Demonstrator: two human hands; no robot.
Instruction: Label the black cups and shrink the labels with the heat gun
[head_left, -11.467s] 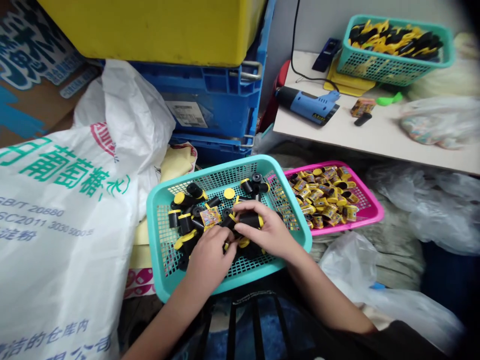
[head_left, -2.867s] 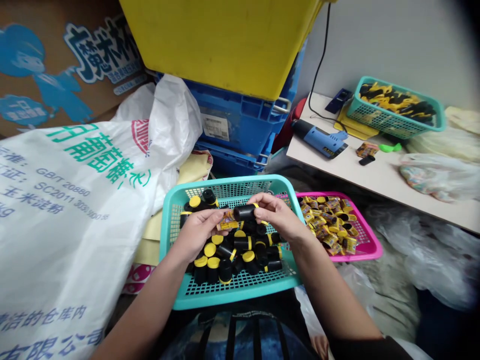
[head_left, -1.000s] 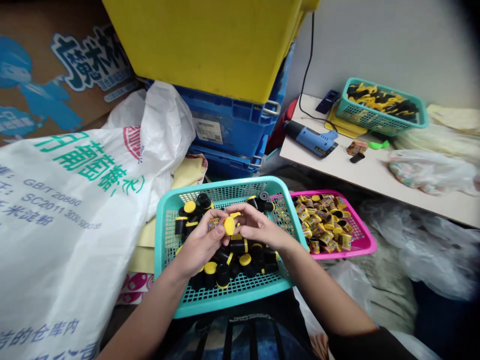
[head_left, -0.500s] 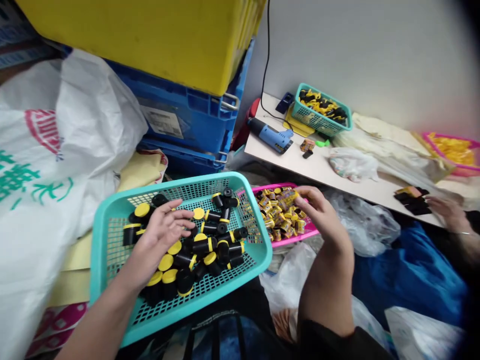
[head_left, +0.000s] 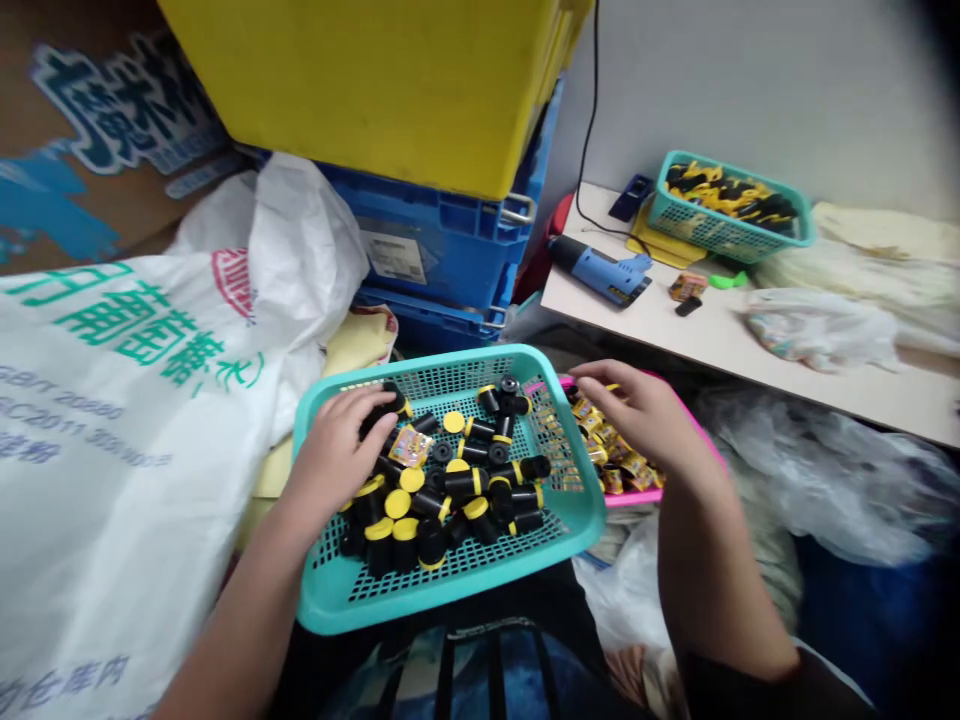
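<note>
A teal basket (head_left: 450,592) on my lap holds several black canisters with yellow caps (head_left: 457,490) and a loose printed label (head_left: 410,447). My left hand (head_left: 337,460) lies palm down on the canisters at the basket's back left. Its fingers are loosely bent and apart, and its thumb is beside the label. A pink basket (head_left: 622,497) of labelled canisters (head_left: 619,462) sits to the right, partly hidden behind the teal one. My right hand (head_left: 641,415) hovers over it palm down with fingers stretched out, holding nothing.
A big white printed sack (head_left: 112,400) fills the left. Blue crates (head_left: 442,230) under a yellow bin (head_left: 375,80) stand behind. A low board table (head_left: 750,345) at right carries a blue tool (head_left: 600,270) and a teal basket (head_left: 731,215). Plastic bags (head_left: 825,470) lie below.
Both hands were together at one canister and a label. The right hand then went over to the pink basket and is empty now. The left hand has dropped onto the pile.
</note>
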